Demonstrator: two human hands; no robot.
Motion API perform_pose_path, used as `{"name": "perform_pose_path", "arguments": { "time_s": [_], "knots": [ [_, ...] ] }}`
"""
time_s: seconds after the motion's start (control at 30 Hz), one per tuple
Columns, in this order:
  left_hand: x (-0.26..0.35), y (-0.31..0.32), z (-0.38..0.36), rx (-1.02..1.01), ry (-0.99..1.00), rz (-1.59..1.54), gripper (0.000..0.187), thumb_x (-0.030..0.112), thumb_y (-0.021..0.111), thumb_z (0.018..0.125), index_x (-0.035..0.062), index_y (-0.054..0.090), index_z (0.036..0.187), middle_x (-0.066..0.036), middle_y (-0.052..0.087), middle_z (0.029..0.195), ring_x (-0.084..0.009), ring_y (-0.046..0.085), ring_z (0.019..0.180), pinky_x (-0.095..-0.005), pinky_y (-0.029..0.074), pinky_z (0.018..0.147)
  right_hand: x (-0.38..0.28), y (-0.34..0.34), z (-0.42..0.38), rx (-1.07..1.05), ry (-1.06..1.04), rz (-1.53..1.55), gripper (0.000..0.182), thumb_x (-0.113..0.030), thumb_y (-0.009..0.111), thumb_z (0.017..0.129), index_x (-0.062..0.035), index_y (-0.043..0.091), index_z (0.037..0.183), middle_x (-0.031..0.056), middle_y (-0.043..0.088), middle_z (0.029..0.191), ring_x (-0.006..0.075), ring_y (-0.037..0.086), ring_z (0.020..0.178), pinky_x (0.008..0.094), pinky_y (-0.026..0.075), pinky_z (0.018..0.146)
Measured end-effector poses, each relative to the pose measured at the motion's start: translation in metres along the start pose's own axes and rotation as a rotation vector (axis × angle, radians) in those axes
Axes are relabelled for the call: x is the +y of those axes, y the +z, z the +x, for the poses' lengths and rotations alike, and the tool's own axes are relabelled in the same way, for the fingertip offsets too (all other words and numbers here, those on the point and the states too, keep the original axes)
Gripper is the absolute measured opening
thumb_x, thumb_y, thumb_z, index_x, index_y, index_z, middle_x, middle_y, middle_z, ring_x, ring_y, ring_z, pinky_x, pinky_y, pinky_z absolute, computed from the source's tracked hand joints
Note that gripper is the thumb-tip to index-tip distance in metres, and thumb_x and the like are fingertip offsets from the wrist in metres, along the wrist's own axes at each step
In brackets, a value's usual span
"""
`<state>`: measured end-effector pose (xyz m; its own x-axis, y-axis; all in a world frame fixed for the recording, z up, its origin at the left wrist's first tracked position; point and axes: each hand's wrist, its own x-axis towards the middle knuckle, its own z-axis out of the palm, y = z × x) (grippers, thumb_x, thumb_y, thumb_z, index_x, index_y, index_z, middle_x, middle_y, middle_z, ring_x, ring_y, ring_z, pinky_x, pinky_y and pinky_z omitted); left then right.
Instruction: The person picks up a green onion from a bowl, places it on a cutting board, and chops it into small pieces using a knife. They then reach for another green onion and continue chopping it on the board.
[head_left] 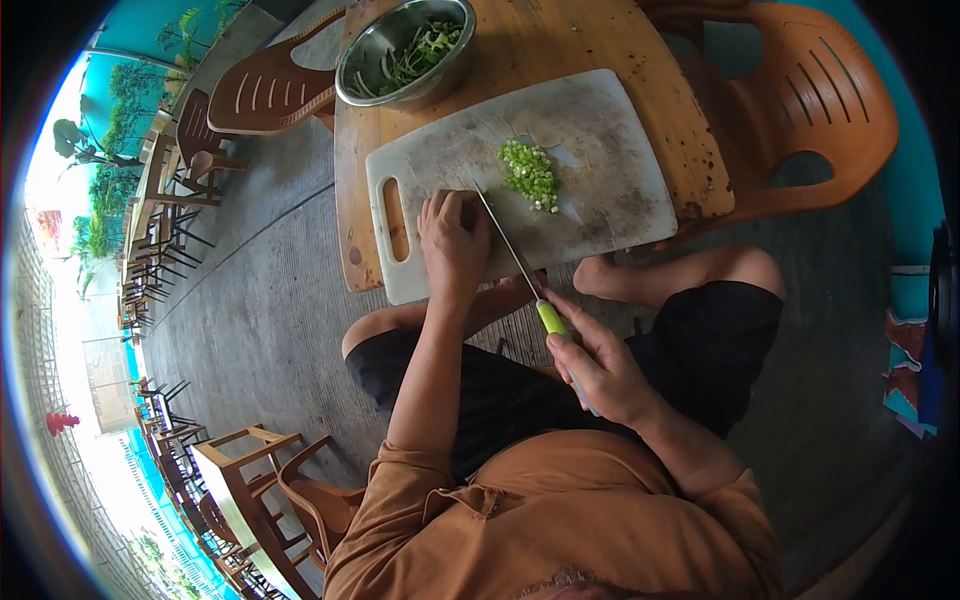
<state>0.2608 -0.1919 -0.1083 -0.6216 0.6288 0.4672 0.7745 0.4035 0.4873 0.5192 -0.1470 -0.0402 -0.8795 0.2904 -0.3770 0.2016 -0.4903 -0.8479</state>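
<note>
A white cutting board [450, 150] with a worn, stained surface lies on the wooden table. My left hand [455, 245] rests on its near left part with fingers curled down; whatever they may hold is hidden beneath them. Gripped in my right hand [597, 360] is a knife [515, 252] with a green and grey handle. Its blade points up and left, the tip beside my left fingers. A small heap of chopped green onion [528, 175] sits on the board, to the right of the blade and apart from it.
At the table's far left stands a metal bowl [365, 98] with cut green and pale vegetable pieces. The wooden table [640, 50] has brown plastic chairs beside it, one at right [820, 90] and one at left [270, 90]. My legs are under the table's near edge.
</note>
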Motion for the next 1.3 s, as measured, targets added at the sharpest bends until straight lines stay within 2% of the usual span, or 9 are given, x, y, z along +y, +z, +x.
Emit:
{"name": "perform_pose_path", "arguments": {
  "time_s": [0.07,0.23,0.3,0.43,0.7,0.8,1.07,1.3],
  "knots": [
    [0.002,-0.003,0.001,-0.03,-0.034,-0.011,0.015,0.006,0.074,0.086,0.0016,0.073,0.101,-0.013,0.069,0.101,-0.036,0.066,0.1,-0.0447,0.051,0.093,0.003,0.003,0.001,0.023,-0.03,-0.014,0.06,-0.022,0.056,0.112,-0.0039,0.035,0.166,-0.0037,0.054,0.08,0.0028,0.047,0.06,0.0205,0.041,0.052],
    [-0.004,0.001,0.0,-0.02,-0.027,-0.048,0.014,0.006,0.077,0.084,0.005,0.071,0.096,-0.01,0.068,0.098,-0.0327,0.064,0.098,-0.0454,0.048,0.092,-0.001,0.007,0.009,0.052,-0.049,-0.01,0.059,-0.023,0.056,0.113,-0.0037,0.037,0.165,-0.0047,0.053,0.079,0.0023,0.046,0.058,0.021,0.039,0.052],
    [-0.004,0.001,0.0,-0.027,-0.039,-0.064,0.013,0.006,0.077,0.083,0.0049,0.071,0.095,-0.01,0.068,0.097,-0.0327,0.064,0.098,-0.0453,0.048,0.092,-0.005,0.006,0.016,0.019,0.01,0.03,0.059,-0.023,0.057,0.112,-0.0036,0.038,0.164,-0.0061,0.052,0.078,0.0019,0.046,0.063,0.0205,0.04,0.055],
    [0.0,-0.001,-0.001,-0.01,-0.011,-0.015,0.015,0.006,0.077,0.084,0.0054,0.07,0.098,-0.011,0.067,0.098,-0.0336,0.064,0.099,-0.0455,0.048,0.092,-0.004,0.01,0.019,0.023,-0.008,0.058,0.059,-0.023,0.058,0.112,-0.0039,0.039,0.164,-0.0068,0.051,0.076,0.0019,0.046,0.064,0.0205,0.04,0.057],
    [-0.001,0.003,-0.001,0.007,-0.012,-0.008,0.015,0.006,0.076,0.084,0.0049,0.067,0.095,-0.012,0.065,0.097,-0.036,0.062,0.098,-0.0476,0.047,0.091,0.001,0.013,0.007,0.06,-0.081,-0.016,0.06,-0.022,0.057,0.112,0.0006,0.037,0.164,-0.0057,0.051,0.088,0.0022,0.045,0.076,0.0201,0.04,0.066],
    [-0.001,0.002,0.0,0.017,-0.018,-0.005,0.013,0.006,0.076,0.084,0.0045,0.066,0.092,-0.012,0.065,0.096,-0.0358,0.063,0.097,-0.0474,0.048,0.091,0.002,0.012,0.015,0.063,-0.082,-0.05,0.06,-0.021,0.057,0.112,0.0007,0.036,0.164,-0.0056,0.052,0.088,0.0024,0.045,0.076,0.0206,0.041,0.066],
    [0.001,-0.001,-0.002,0.01,-0.029,-0.071,0.015,0.01,0.077,0.087,0.0046,0.072,0.1,-0.013,0.067,0.099,-0.0347,0.064,0.1,-0.0468,0.049,0.092,0.007,0.003,0.007,0.076,-0.071,0.019,0.06,-0.023,0.058,0.112,-0.0032,0.037,0.165,-0.0063,0.05,0.079,0.002,0.045,0.068,0.0197,0.04,0.06],
    [0.004,-0.001,-0.001,0.068,-0.052,-0.078,0.013,0.011,0.077,0.088,0.0036,0.071,0.096,-0.014,0.065,0.102,-0.0358,0.062,0.1,-0.0483,0.05,0.093,-0.001,-0.003,-0.001,0.032,-0.035,0.049,0.061,-0.022,0.057,0.112,-0.0063,0.035,0.167,-0.0052,0.052,0.078,0.0017,0.047,0.067,0.0185,0.04,0.055]
  ]
}}
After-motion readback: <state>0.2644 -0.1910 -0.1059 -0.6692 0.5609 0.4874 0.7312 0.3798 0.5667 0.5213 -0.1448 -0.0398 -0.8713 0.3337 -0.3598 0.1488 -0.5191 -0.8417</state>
